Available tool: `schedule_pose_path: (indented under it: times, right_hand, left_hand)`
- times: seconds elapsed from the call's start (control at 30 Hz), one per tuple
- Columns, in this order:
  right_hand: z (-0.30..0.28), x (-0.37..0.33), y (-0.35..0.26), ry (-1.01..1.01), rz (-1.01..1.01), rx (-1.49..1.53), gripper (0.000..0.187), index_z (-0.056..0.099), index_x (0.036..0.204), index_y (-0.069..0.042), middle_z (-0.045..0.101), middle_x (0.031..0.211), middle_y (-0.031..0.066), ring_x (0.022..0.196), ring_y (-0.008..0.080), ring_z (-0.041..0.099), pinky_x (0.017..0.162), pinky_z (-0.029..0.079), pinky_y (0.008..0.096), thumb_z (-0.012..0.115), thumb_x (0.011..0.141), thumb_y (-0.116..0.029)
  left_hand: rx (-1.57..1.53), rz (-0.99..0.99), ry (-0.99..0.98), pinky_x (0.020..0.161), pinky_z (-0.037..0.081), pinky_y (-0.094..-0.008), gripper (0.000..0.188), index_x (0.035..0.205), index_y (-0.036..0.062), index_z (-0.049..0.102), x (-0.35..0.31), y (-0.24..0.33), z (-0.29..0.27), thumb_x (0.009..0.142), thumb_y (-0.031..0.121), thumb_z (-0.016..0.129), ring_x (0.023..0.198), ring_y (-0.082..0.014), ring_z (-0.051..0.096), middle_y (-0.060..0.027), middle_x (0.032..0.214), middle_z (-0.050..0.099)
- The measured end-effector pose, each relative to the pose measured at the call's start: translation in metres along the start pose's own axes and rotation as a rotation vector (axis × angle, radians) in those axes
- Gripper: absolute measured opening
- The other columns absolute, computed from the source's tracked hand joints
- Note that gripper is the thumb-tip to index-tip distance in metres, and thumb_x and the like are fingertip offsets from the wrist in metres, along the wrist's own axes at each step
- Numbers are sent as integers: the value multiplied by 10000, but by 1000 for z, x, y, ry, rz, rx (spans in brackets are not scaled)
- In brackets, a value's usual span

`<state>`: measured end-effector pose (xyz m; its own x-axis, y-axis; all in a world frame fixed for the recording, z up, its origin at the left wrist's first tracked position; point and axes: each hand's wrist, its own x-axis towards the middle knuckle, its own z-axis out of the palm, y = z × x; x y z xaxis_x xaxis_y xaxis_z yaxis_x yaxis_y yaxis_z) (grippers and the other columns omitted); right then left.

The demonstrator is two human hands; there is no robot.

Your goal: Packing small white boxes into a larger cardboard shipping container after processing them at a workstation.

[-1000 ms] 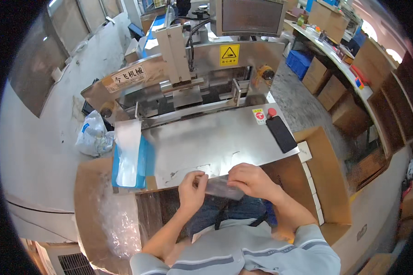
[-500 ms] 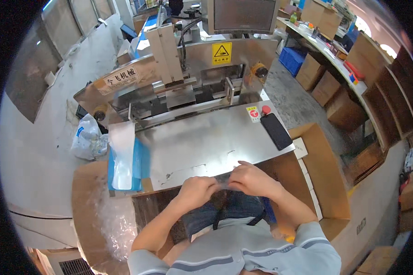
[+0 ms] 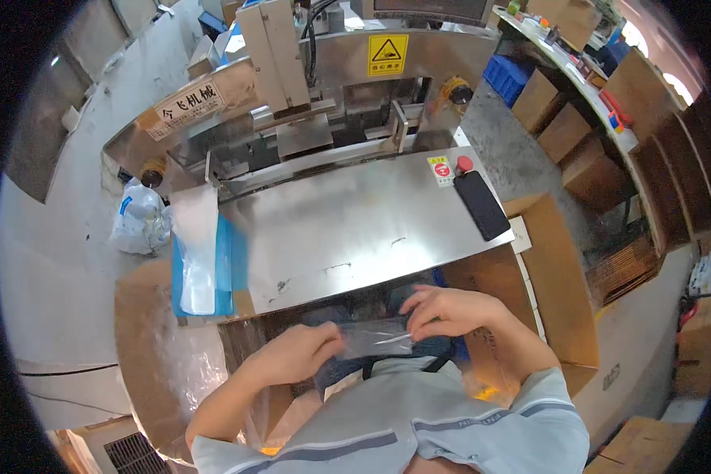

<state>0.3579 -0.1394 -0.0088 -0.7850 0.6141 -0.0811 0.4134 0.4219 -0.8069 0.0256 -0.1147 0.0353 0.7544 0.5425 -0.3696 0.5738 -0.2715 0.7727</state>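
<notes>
A clear plastic bag (image 3: 363,338) stretches between my two hands, in front of the machine's metal table (image 3: 316,237) and above my lap. My left hand (image 3: 308,351) is closed in a pinch on the bag's left end. At its right end my right hand (image 3: 450,312) has its fingers curled, with thumb and fingers at the plastic. A thin white streak, perhaps an edge or a glare, shows on the film by the right fingertips; I cannot tell which.
A blue box with white sheets (image 3: 196,261) stands at the table's left. On the right lie a black phone (image 3: 482,207) and a red button (image 3: 464,164). Open cartons flank me: one with clear film (image 3: 186,363), one with white boxes (image 3: 561,284).
My hands have moved apart, and the bag between them is now spread out and visible. The head view has tipped down, so the machine sits higher in the picture.
</notes>
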Motion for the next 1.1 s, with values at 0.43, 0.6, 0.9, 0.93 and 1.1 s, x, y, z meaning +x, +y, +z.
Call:
schedule_pose_path:
  times: [0.43, 0.6, 0.9, 0.93, 1.1]
  right_hand:
    - [-96, 130, 108, 271, 184, 147, 215, 751, 948, -60, 739, 900, 125, 827, 234, 695, 776, 534, 360, 654, 899, -245]
    - [-159, 193, 140, 327, 129, -137, 254, 732, 931, -23, 732, 882, 159, 806, 259, 697, 757, 531, 385, 652, 898, -262]
    - [-214, 244, 185, 553, 179, -459, 256, 702, 1008, 11, 712, 952, 202, 868, 350, 690, 794, 543, 435, 611, 897, -201]
    - [-205, 256, 164, 544, 161, -448, 256, 702, 1008, 11, 712, 952, 202, 868, 350, 690, 794, 543, 435, 611, 897, -201]
    - [-123, 284, 80, 657, 114, -662, 449, 560, 1293, -6, 617, 1288, 218, 1183, 417, 588, 1003, 478, 469, 626, 907, -226]
  left_hand:
    - [-53, -80, 170, 778, 501, -314, 333, 983, 40, 663, 127, -121, -135, 998, 363, 584, 834, -136, 616, -35, 878, 673]
    - [-274, -191, 275, 660, 458, -254, 322, 968, 93, 708, 178, -131, -206, 899, 407, 721, 785, -82, 583, 20, 878, 671]
    - [-308, 131, 581, 591, 454, -254, 344, 691, 113, 601, 254, -156, -248, 811, 321, 847, 622, -76, 526, 43, 705, 591]
    - [-304, 112, 595, 591, 454, -254, 344, 691, 113, 601, 248, -169, -249, 811, 321, 847, 622, -76, 526, 43, 705, 591]
    - [91, 176, 1128, 794, 526, -432, 346, 1016, -14, 652, 221, -203, -229, 809, 211, 814, 924, -294, 672, -173, 968, 700]
